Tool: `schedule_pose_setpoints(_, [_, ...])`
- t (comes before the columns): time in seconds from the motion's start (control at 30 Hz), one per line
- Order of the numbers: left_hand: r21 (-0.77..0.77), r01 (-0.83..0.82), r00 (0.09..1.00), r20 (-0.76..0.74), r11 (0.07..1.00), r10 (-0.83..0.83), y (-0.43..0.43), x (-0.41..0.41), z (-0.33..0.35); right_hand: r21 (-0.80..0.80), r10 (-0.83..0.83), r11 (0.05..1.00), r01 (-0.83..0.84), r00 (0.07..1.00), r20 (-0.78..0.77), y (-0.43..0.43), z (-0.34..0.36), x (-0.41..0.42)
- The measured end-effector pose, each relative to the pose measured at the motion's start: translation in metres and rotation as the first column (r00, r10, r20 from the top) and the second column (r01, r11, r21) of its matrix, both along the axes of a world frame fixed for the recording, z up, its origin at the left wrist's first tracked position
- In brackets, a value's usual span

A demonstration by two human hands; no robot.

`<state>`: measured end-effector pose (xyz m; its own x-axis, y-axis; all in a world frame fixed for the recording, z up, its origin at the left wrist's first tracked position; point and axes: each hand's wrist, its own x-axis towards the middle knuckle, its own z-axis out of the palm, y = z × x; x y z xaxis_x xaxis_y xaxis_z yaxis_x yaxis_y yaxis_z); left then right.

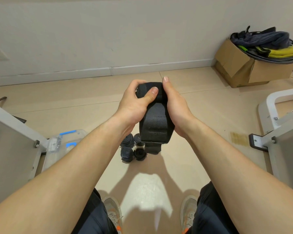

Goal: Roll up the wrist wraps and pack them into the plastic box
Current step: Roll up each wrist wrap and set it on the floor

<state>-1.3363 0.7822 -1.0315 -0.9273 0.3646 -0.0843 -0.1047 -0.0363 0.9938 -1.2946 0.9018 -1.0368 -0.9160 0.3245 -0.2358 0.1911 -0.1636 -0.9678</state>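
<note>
Nearest the camera, a pair of grey shoes (112, 211) with orange detail is seen on the beige tiled floor (201, 149), with dark trousers at the knees. Further out, a cluster of rolled wraps (126, 153), dark blue and black, is grouped on the floor, the rolls touching one another. A clear plastic box (61, 144) with blue latches lies to their left, partly hidden by the left forearm and a grey metal panel (10, 144); its contents cannot be told.

Above the rolls, a black wrist wrap (156, 119) is held in the air by both hands.
- The left hand (134, 102) is curled round the rolled end, thumb pressed on top.
- The right hand (174, 105) is closed round the other side, thumb extended upward.

The unrolled tail hangs toward the camera, its end over the floor rolls. Beyond the hands, a white wall is noted. A cardboard box (243, 68) filled with dark and yellow gear stands at far right.
</note>
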Motion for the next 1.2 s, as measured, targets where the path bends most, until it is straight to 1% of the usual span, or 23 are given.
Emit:
schedule_pose_setpoints(0.03, [-0.003,0.004,1.000,-0.018,1.000,-0.004,0.001,0.001,0.000,0.009,0.009,1.000,-0.009,1.000,-0.015,0.001,0.002,0.001])
schedule_pose_setpoints(0.1, [-0.001,-0.003,0.999,-0.035,1.000,0.003,0.003,0.002,-0.001,-0.028,0.023,0.999,-0.025,0.997,-0.075,0.004,0.001,0.002])
schedule_pose_setpoints(0.17, [0.010,0.000,1.000,-0.006,1.000,0.000,0.003,0.002,0.000,-0.069,-0.002,0.998,-0.005,0.995,-0.104,0.005,0.001,0.002])
schedule_pose_setpoints(0.23, [0.043,0.032,0.994,0.101,0.999,-0.036,0.001,0.001,0.004,-0.066,-0.022,0.998,0.014,0.994,-0.109,0.002,0.000,0.001])
schedule_pose_setpoints(0.3, [0.077,0.101,0.967,0.226,0.992,-0.116,-0.001,0.002,0.012,-0.031,-0.019,0.999,0.016,0.994,-0.104,0.000,-0.003,0.000])
schedule_pose_setpoints(0.37, [0.062,0.129,0.950,0.279,0.990,-0.141,-0.002,0.002,0.016,-0.005,-0.007,1.000,0.006,0.994,-0.106,0.000,-0.004,0.001])
schedule_pose_setpoints(0.43, [0.066,0.103,0.961,0.249,0.992,-0.117,-0.004,0.001,0.016,-0.019,0.003,1.000,-0.005,0.993,-0.121,0.000,-0.004,0.002])
schedule_pose_setpoints(0.57, [0.135,0.059,0.968,0.233,0.989,-0.090,-0.006,0.002,0.017,-0.094,-0.014,0.996,0.000,0.989,-0.147,-0.001,0.000,0.004])
schedule_pose_setpoints(0.67, [0.176,-0.038,0.973,0.232,0.984,-0.004,-0.007,0.000,0.018,-0.095,-0.046,0.995,0.036,0.994,-0.102,-0.003,0.000,0.004])
schedule_pose_setpoints(0.73, [0.194,-0.116,0.967,0.246,0.974,0.066,-0.008,-0.005,0.019,-0.076,-0.047,0.996,0.041,0.996,-0.078,-0.003,-0.003,0.004])
schedule_pose_setpoints(0.83, [0.215,-0.200,0.950,0.281,0.956,0.136,-0.013,-0.015,0.017,-0.020,-0.022,1.000,0.020,0.996,-0.083,-0.001,-0.007,0.003])
schedule_pose_setpoints(1.03, [0.253,-0.252,0.934,0.315,0.934,0.167,-0.019,-0.022,0.015,0.095,0.050,0.995,-0.044,0.997,-0.059,0.001,-0.009,0.003])
schedule_pose_setpoints(1.13, [0.261,-0.282,0.926,0.328,0.923,0.190,-0.021,-0.025,0.014,0.084,0.113,0.990,-0.112,0.994,-0.005,0.004,-0.005,0.006])
schedule_pose_setpoints(1.2, [0.255,-0.291,0.919,0.341,0.922,0.196,-0.024,-0.027,0.013,0.130,0.161,0.978,-0.164,0.986,0.029,0.007,-0.004,0.009])
